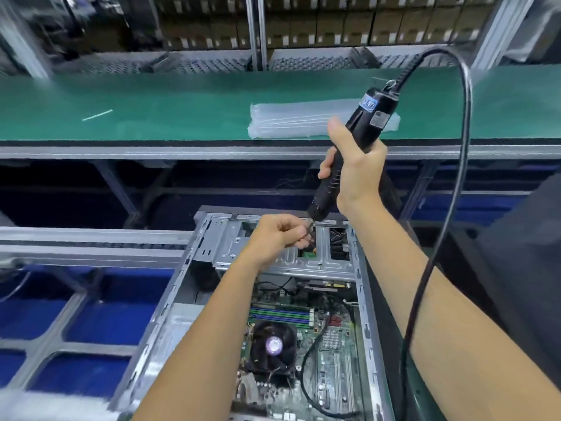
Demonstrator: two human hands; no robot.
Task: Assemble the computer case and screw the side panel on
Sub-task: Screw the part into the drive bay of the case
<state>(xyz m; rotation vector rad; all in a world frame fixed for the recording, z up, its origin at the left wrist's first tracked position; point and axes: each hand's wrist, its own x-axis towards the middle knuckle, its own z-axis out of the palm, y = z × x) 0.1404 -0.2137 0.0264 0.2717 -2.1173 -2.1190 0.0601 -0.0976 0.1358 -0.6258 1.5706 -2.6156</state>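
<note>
1. At the far left, a grid of grey metal bars over blue bins (76,323) lies beside the work place; it plays no part now.
2. The open grey steel computer case (170,317) lies on its side in the lower middle, with no side panel on it. Inside I see the green motherboard (331,354) with a black round cooler fan (273,344).
3. The left hand (276,237) reaches over the silver drive cage (243,247) at the far end of the case. Its fingers (299,235) are curled and pinch something small just at the tip of the tool; probably it is a screw, but it is too small to tell.
4. The right hand (353,165) is wrapped around the black electric screwdriver (349,147), which stands tilted, its tip pointing down to the left fingers. Its black cable (461,165) loops up and falls down along the right forearm.
5. Behind, on the green belt surface (151,110), lies a stack of clear plastic bags (288,123).
6. I judge that the step in hand is to fasten an inner part at the drive cage, so the side panel step is not yet reached; no panel is in view.
7. The next move calls for seating the small part on the bit or in its hole, holding the tool straight, and then pulling the left fingers clear before driving.
</note>
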